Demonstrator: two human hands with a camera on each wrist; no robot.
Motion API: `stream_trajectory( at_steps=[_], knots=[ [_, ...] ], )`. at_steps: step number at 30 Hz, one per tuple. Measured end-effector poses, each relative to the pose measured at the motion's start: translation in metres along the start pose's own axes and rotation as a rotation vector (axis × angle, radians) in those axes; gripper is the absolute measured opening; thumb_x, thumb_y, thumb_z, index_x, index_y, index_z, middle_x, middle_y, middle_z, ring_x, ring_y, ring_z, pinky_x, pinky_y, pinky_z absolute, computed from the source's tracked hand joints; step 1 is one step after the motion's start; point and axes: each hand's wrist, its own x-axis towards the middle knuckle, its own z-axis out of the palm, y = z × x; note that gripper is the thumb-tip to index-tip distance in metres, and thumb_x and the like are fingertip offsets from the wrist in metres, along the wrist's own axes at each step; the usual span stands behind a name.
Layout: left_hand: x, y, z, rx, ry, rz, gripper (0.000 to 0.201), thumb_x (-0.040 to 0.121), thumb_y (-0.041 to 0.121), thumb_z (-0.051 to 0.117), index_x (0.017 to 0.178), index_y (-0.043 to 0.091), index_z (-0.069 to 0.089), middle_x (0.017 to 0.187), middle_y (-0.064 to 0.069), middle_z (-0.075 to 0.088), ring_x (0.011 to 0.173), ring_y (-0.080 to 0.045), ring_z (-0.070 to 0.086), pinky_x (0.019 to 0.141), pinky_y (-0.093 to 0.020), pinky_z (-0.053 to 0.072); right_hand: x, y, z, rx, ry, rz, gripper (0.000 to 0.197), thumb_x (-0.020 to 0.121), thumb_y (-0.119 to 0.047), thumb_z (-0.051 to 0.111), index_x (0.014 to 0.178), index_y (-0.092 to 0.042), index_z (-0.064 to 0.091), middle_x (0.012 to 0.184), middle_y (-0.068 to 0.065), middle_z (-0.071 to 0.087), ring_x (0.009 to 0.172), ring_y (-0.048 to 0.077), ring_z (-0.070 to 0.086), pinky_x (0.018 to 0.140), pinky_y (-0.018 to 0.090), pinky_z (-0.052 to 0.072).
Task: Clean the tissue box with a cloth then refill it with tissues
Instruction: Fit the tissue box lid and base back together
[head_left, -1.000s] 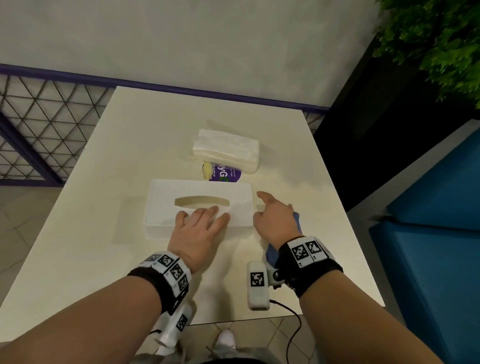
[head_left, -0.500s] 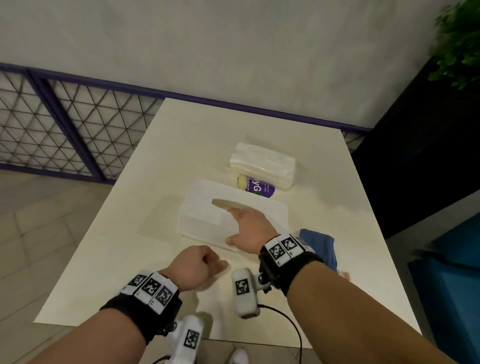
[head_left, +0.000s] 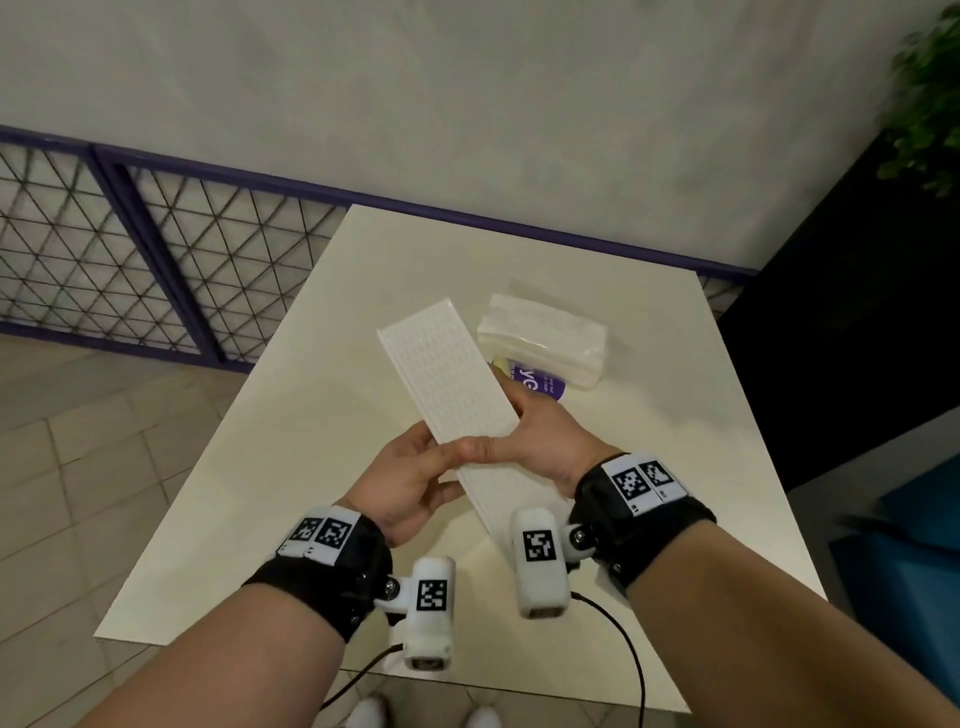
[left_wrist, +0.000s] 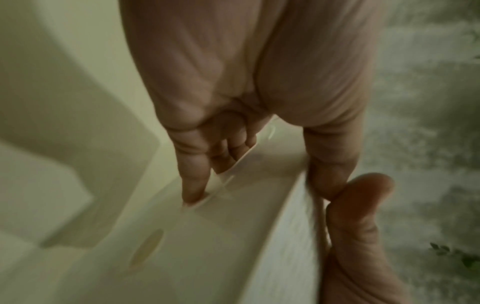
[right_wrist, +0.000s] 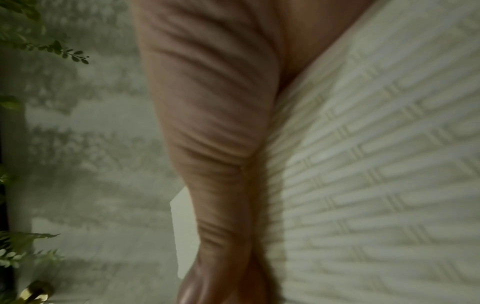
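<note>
Head view: I hold the tissue box (head_left: 451, 378) above the counter (head_left: 332, 415), tilted on edge, left hand (head_left: 410, 480) and right hand (head_left: 540, 441) both gripping it. Tissues (head_left: 543, 338) lie beyond; no cloth visible. Left wrist view: fingers (left_wrist: 193, 181) in an opening; contents unseen. Right wrist view: patterned wall only. Next, likely opening it.

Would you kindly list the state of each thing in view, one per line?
tissue box: lifted off the table, tilted, held by both hands
left hand: grips the box's near end
right hand: grips the box
tissue pack: lying on the table, wrapped
</note>
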Motion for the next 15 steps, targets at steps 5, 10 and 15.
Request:
stream_trajectory(
  at_steps=[5, 10, 15],
  knots=[
    [-0.001, -0.008, 0.008, 0.061, 0.055, -0.008, 0.053, 0.076, 0.015, 0.07, 0.127, 0.01, 0.056, 0.12, -0.01, 0.068, 0.113, -0.03, 0.063, 0.1, -0.051, 0.047, -0.005, 0.002, -0.004, 0.05, -0.053, 0.024, 0.079, 0.057, -0.027, 0.092, 0.127, -0.037, 0.057, 0.112, -0.004, 0.071, 0.108, 0.014, 0.066, 0.091, 0.037, 0.056],
    [0.0, -0.007, 0.011, 0.119, 0.083, -0.002, 0.048, 0.074, 0.018, 0.07, 0.12, 0.012, 0.06, 0.114, -0.007, 0.071, 0.109, -0.028, 0.065, 0.097, -0.052, 0.049, -0.007, 0.002, -0.004, 0.117, -0.059, 0.032, 0.072, 0.046, -0.034, 0.089, 0.113, -0.042, 0.063, 0.107, -0.004, 0.073, 0.104, 0.013, 0.068, 0.083, 0.031, 0.057],
    [-0.002, -0.005, 0.01, 0.13, 0.074, -0.017, 0.046, 0.075, 0.02, 0.07, 0.12, 0.012, 0.062, 0.114, -0.008, 0.071, 0.111, -0.029, 0.064, 0.094, -0.05, 0.051, -0.008, 0.0, -0.005, 0.144, -0.084, 0.061, 0.077, 0.043, -0.034, 0.089, 0.116, -0.038, 0.063, 0.108, -0.003, 0.073, 0.104, 0.016, 0.069, 0.079, 0.03, 0.057]
  ],
)
